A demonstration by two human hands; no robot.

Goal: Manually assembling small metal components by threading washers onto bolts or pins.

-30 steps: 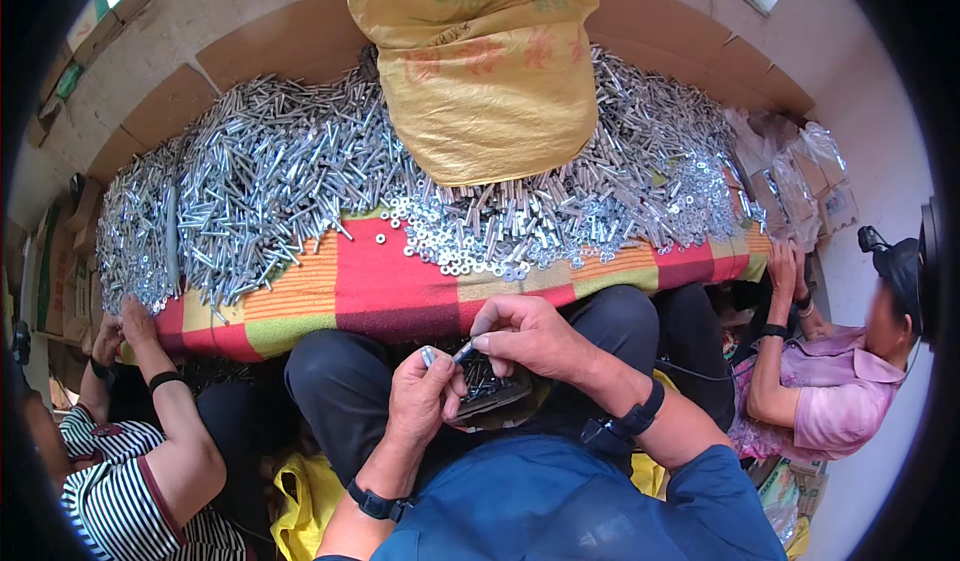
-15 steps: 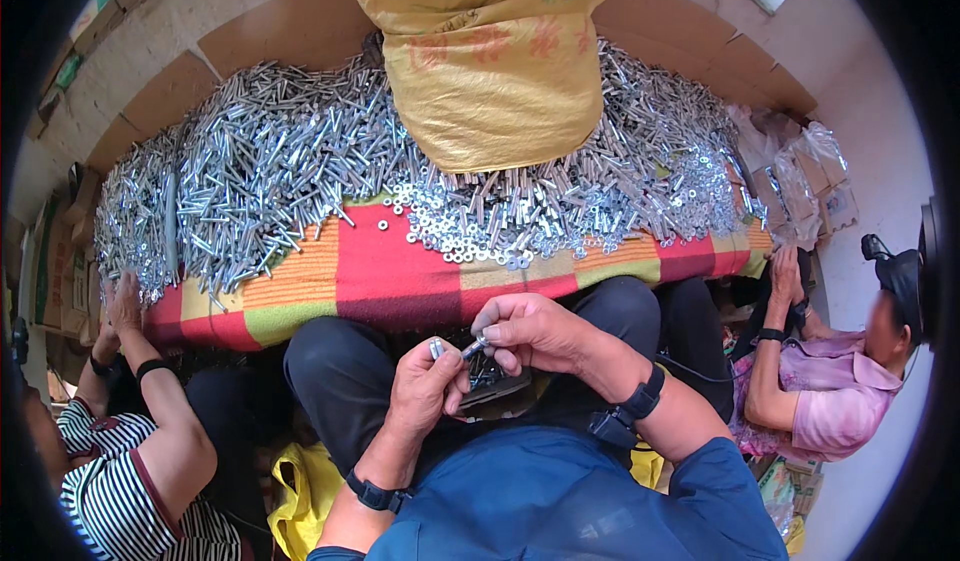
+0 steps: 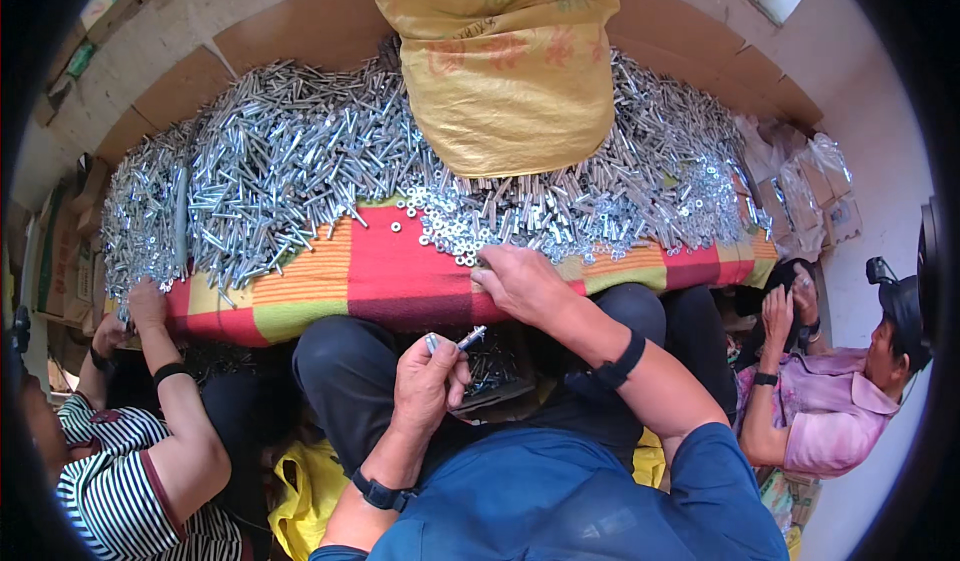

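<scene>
My left hand [image 3: 428,376] is closed above my lap. Between its thumb and fingers is a silvery metal anchor bolt [image 3: 471,338] with a threaded end that points up to the right. A second shiny metal end shows at the same fingers. My right hand [image 3: 520,279] is stretched forward to the near edge of the heap, its fingers bent down at the small washers [image 3: 467,251]. Its fingertips are partly hidden, so I cannot make out what is in them. Behind lies a large heap of metal sleeves and bolts [image 3: 300,161].
A checked cloth [image 3: 400,281] covers the table's near side. A yellow woven sack [image 3: 510,101] rests on the heap. Below my hands is a dark tray [image 3: 500,393] with metal parts. One person [image 3: 130,451] works at left, another [image 3: 830,391] at right. Plastic bags [image 3: 810,181] lie at the right end.
My right hand has left the bolt and moved forward to the washers. My left hand still holds the bolt. The right-hand person's hands have come up.
</scene>
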